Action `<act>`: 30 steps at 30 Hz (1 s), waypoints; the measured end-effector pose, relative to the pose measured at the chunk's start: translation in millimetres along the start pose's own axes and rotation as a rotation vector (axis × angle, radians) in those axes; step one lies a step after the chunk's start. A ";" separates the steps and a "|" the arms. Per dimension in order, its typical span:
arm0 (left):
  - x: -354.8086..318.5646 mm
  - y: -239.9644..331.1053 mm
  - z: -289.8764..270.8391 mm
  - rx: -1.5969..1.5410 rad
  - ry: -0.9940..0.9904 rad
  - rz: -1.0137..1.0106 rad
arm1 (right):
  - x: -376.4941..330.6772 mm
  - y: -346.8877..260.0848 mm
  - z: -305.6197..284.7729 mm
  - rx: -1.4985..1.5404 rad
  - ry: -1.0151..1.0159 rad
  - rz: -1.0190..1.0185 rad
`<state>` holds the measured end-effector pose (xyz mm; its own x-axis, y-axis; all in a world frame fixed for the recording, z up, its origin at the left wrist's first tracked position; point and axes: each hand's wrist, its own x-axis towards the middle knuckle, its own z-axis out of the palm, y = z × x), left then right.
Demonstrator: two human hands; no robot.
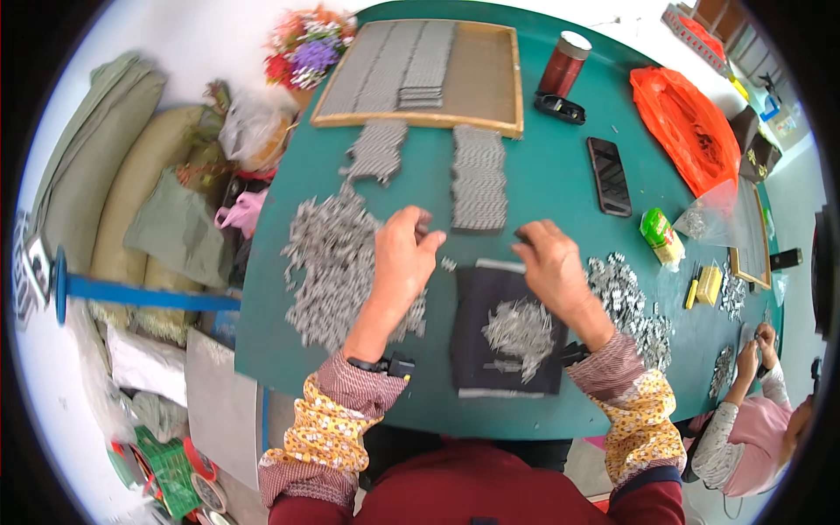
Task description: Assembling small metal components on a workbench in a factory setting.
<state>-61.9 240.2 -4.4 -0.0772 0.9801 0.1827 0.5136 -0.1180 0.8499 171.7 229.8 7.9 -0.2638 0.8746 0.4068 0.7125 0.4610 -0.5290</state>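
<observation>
With the gap between the hands taken as the clock's centre, a heap of small grey parts is spread at nine o'clock, and thin silvery pins are strewn at five o'clock on a dark cloth. The left hand is held with thumb and fingertips brought near each other, the right hand with its fingers curled inward; whether anything is pinched in either cannot be told. The parts are judged light, stiff and easily scattered, best gripped singly by their sides; the pins, probably slippery and prone to rolling, are best taken near an end. A block of neatly ranked grey pieces is laid at twelve o'clock and should be supported from beneath, since its rows could slip apart. All is borne by a smooth green table, on which a wood-rimmed tray is set towards half past eleven, a red flask at one and a phone at two. Stuffed sacks are propped against the wall at nine, and a co-worker is seated at four.
</observation>
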 end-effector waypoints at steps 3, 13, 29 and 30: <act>-32.1 11.6 -38.8 -0.027 0.005 -0.041 | -21.4 -36.1 -31.3 0.067 -0.054 -0.004; -152.3 -12.4 -105.4 -0.033 0.028 -0.215 | -164.6 -89.9 -67.0 0.056 -0.068 0.034; -201.3 -42.8 -80.5 0.455 0.174 0.076 | -199.1 -125.9 -28.1 0.141 -0.165 0.144; -205.1 -42.6 -77.6 0.431 0.171 0.118 | -196.9 -129.4 -24.6 0.141 -0.168 0.141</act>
<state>-134.3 31.8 -39.7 -0.1178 0.9193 0.3756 0.8320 -0.1151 0.5427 147.4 -5.7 14.5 -0.2810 0.9390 0.1982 0.6553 0.3386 -0.6752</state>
